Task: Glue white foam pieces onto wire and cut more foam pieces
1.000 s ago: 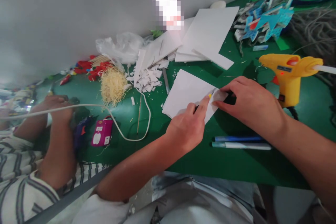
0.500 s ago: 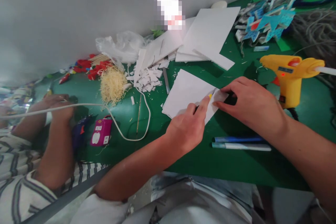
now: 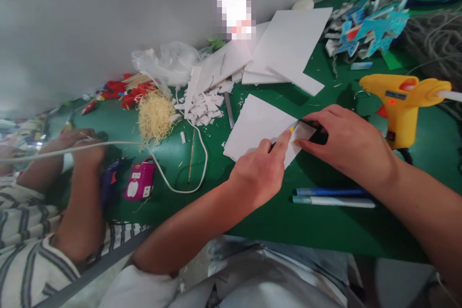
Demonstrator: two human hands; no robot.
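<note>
The left hand (image 3: pixel 262 173) and right hand (image 3: pixel 348 139) are bare, like both forearms (image 3: pixel 197 219). At the lower left of the frame, a white sleeve (image 3: pixel 139 286) ends near the elbow (image 3: pixel 147 255). A creased whitish shirt (image 3: pixel 274 286) fills the bottom centre, bearing a dark, pointed marking (image 3: pixel 213 295), below wrinkled blue-grey cloth (image 3: pixel 306 252).

glue gun (image 3: pixel 403 115): 1; pens (image 3: pixel 335 201): 2; pink box (image 3: pixel 140 180): 1; knife (image 3: pixel 292 130), mostly hidden: probably 1

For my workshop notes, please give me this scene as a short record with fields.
Left hand: grips a slim tool with a yellow part, over the white board
Right hand: at the board's right corner
Right of that hand: yellow glue gun
Nearer the body: two slim rods
Behind the board: white scraps, white sheets
Far left: another person's hands
Surface: green tabletop
</note>
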